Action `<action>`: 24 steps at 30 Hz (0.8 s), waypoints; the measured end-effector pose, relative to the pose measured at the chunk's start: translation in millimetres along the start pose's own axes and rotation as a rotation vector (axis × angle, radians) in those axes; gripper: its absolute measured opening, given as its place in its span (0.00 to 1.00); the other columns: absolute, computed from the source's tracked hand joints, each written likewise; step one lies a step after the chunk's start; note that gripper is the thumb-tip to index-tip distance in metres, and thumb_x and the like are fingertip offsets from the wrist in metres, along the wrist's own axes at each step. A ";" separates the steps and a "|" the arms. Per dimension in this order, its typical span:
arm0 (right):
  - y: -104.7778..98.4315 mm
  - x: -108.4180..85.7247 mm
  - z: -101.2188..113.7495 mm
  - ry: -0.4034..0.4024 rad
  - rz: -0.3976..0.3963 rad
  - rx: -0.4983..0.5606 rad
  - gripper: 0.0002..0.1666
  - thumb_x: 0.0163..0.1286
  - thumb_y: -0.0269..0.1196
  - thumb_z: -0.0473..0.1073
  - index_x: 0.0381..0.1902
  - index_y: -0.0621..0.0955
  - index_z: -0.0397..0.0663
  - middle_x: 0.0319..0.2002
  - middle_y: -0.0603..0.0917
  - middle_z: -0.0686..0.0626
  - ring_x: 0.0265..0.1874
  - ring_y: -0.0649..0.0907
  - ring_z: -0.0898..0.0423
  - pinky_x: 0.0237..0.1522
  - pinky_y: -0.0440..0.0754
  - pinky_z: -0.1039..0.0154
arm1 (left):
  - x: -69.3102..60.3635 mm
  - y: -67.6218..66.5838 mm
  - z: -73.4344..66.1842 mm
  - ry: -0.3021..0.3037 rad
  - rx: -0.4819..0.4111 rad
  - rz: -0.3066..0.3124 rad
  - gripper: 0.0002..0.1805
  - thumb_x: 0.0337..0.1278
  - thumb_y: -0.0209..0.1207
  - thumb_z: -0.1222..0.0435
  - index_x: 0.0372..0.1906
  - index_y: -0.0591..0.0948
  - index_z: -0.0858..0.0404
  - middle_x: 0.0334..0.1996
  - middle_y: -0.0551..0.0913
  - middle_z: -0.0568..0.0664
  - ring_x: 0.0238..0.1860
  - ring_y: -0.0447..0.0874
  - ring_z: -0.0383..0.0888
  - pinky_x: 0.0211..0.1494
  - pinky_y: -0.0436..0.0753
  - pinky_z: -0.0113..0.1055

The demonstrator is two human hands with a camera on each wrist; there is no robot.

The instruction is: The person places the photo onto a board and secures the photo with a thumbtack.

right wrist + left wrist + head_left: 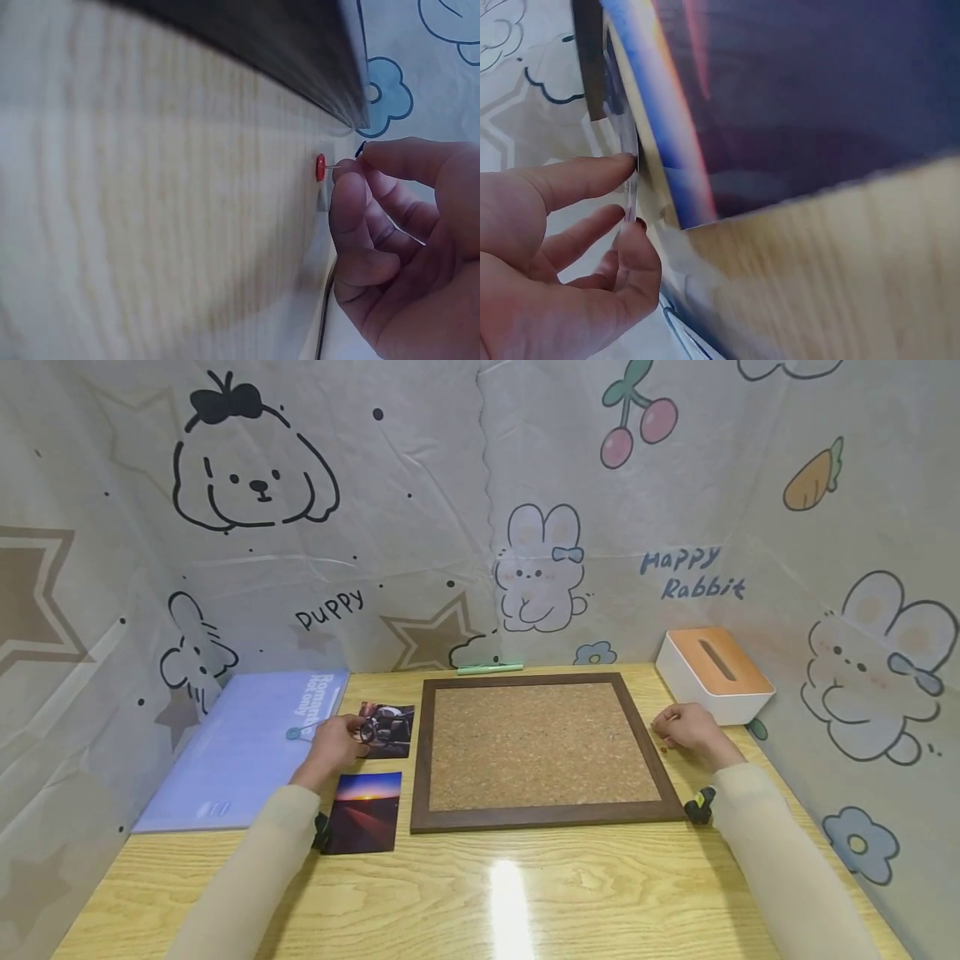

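One upper photo (393, 727): left of centre, its left side pinched by the left hand (337, 743).
Right hand (686, 729): right of centre, fingertips drawn together; hold cannot be told.
Red pushpin (321, 168): just beside those fingertips.
Corkboard (540, 743): mid-frame.

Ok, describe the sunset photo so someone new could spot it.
On the table, find the brown-framed cork board. Left of it, the left hand pinches one photo. The sunset photo lies just nearer the viewer, set apart by its blue sky above an orange glow.
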State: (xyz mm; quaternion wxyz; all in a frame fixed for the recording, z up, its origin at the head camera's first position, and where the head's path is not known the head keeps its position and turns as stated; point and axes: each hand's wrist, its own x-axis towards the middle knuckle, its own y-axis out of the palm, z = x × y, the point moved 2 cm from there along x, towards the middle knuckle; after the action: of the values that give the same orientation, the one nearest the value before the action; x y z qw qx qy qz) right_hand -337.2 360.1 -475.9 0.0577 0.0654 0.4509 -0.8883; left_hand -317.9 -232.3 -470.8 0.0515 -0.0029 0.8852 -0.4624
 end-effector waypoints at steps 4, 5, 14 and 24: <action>-1.1 -3.3 1.8 -0.003 0.008 0.052 0.19 0.76 0.53 0.45 0.48 0.80 0.33 0.42 0.84 0.40 0.31 0.84 0.58 0.34 0.79 0.66 | -1.2 -4.6 1.6 0.025 -0.059 0.039 0.30 0.54 0.63 0.75 0.66 0.74 0.73 0.59 0.79 0.69 0.59 0.78 0.62 0.62 0.78 0.52; -1.5 -4.2 2.5 -0.003 0.012 0.074 0.20 0.76 0.53 0.45 0.49 0.80 0.32 0.43 0.84 0.39 0.32 0.84 0.57 0.35 0.81 0.66 | -1.6 -5.7 2.5 0.027 -0.079 0.051 0.31 0.55 0.63 0.75 0.66 0.73 0.73 0.60 0.78 0.69 0.60 0.78 0.63 0.61 0.79 0.52; -4.4 -7.4 11.4 -0.020 -0.019 0.130 0.16 0.74 0.56 0.44 0.45 0.81 0.34 0.38 0.86 0.43 0.33 0.83 0.56 0.33 0.81 0.64 | -7.6 -14.4 7.6 0.010 -0.193 0.088 0.32 0.57 0.61 0.72 0.69 0.72 0.68 0.65 0.75 0.67 0.52 0.79 0.55 0.42 0.78 0.34; -7.1 -6.8 23.0 -0.047 -0.043 0.217 0.14 0.72 0.57 0.42 0.45 0.80 0.34 0.40 0.86 0.42 0.35 0.84 0.54 0.41 0.85 0.58 | -8.2 -21.2 10.3 0.029 -0.317 0.090 0.32 0.63 0.61 0.70 0.73 0.69 0.61 0.66 0.73 0.68 0.52 0.82 0.52 0.45 0.79 0.35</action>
State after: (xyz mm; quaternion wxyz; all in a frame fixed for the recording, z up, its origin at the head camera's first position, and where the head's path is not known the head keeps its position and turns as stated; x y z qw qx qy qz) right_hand -333.1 346.0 -455.6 0.0420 0.0407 0.3520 -0.9342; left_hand -309.7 -252.5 -458.5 0.0585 0.0354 0.9470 -0.3140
